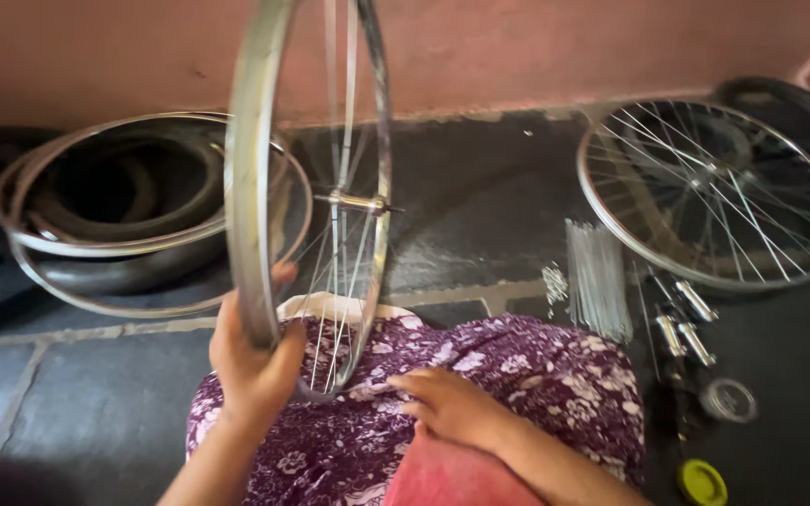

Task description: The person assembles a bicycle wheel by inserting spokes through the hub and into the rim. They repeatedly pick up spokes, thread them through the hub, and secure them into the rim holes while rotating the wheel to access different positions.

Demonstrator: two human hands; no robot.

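Dark stone floor (480, 215) stretches to a pink wall, with spare rims (142, 234), a spoked wheel (714, 192) and loose spokes (597, 276) lying about. Our left hand (250, 361) has its fingers wrapped tight around the upright bicycle rim (247, 187); we should keep it vertical and steady. Our right hand (452, 408) rests loosely open on the purple cloth (536, 370), just beside the rim's lower edge.

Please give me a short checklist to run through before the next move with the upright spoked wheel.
1. Left hand grips the shiny metal spoked wheel rim: ok.
2. Wheel stands upright on the purple flowered lap cloth: ok.
3. Right hand rests on the lap, off the wheel: ok.
4. Silver hub axle centred in the spokes: cannot tell, blurred.
5. Bundle of loose silver spokes lies on the dark floor at the right: ok.
6. Spoke tightness: cannot tell.
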